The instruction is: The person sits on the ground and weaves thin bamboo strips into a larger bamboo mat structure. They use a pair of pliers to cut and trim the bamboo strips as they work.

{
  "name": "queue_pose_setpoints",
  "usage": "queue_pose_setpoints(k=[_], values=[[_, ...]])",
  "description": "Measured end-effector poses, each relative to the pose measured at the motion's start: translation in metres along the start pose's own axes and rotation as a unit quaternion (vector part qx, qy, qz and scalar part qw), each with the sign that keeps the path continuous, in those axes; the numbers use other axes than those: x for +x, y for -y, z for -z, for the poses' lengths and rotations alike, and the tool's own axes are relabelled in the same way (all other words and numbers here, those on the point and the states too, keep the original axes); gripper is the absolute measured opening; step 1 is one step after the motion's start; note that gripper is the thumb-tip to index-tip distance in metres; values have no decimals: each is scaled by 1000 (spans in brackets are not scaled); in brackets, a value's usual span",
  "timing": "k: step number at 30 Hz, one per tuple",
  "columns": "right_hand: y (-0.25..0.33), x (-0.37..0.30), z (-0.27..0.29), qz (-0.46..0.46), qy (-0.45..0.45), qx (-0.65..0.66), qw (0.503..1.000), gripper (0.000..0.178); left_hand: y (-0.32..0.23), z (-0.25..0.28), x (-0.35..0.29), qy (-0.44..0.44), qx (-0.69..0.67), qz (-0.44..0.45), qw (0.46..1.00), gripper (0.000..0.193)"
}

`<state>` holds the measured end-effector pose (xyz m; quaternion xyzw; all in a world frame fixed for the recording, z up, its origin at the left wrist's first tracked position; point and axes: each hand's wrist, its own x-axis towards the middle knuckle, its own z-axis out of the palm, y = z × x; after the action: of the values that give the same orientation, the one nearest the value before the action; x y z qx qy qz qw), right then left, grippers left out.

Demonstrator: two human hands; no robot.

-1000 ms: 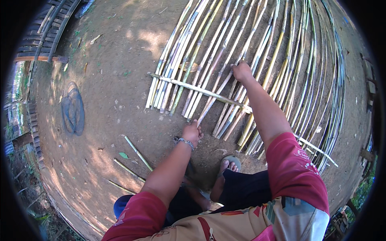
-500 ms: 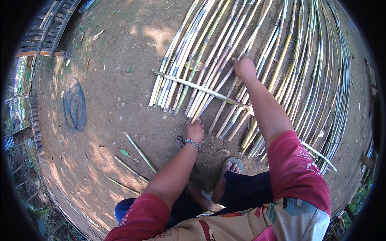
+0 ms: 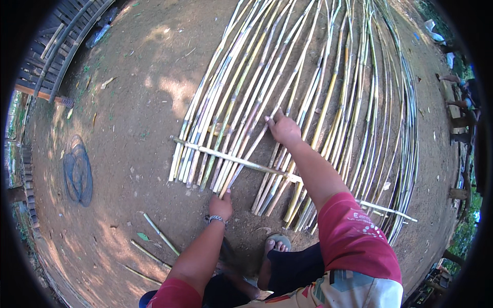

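Many long, thin bamboo poles (image 3: 197, 149) lie side by side on the ground, running away from me. A split bamboo crosspiece (image 3: 236, 159) lies across them near their near ends. My left hand (image 3: 221, 207) is closed on the near end of one bamboo pole (image 3: 250, 154), which sticks out slightly past its neighbours. Farther up, my right hand (image 3: 285, 130) has thumb and fingers around what looks like the same pole, beyond the crosspiece. A gap of bare soil separates this pole from those to its right.
Loose bamboo pieces (image 3: 160, 233) lie at the lower left near my left arm. A dark mesh net (image 3: 78, 177) rests on the soil at left. A slatted wooden structure (image 3: 56, 46) stands at the far left. Another light strip (image 3: 387, 209) crosses the poles at right.
The view has shifted, so the poles and both hands appear lower and farther left. Both hands keep their places along the pole, with little movement relative to it.
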<state>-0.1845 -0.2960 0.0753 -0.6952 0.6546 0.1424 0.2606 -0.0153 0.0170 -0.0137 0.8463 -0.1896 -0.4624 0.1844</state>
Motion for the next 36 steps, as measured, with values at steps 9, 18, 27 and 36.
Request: queue_pose_setpoints(k=[9,18,27,36], values=[[-14,-11,24,-61,-60,48,995,63,25,-7,21,-34,-11,7,999,60],[-26,-5,18,-38,-47,2,998,47,-18,2,-16,-83,51,-36,995,59],[-51,6,17,-91,-54,-25,994,31,-31,12,-26,-122,72,-3,990,59],[-54,83,-45,-84,-167,519,834,42,-31,9,-22,-81,77,-23,994,60]])
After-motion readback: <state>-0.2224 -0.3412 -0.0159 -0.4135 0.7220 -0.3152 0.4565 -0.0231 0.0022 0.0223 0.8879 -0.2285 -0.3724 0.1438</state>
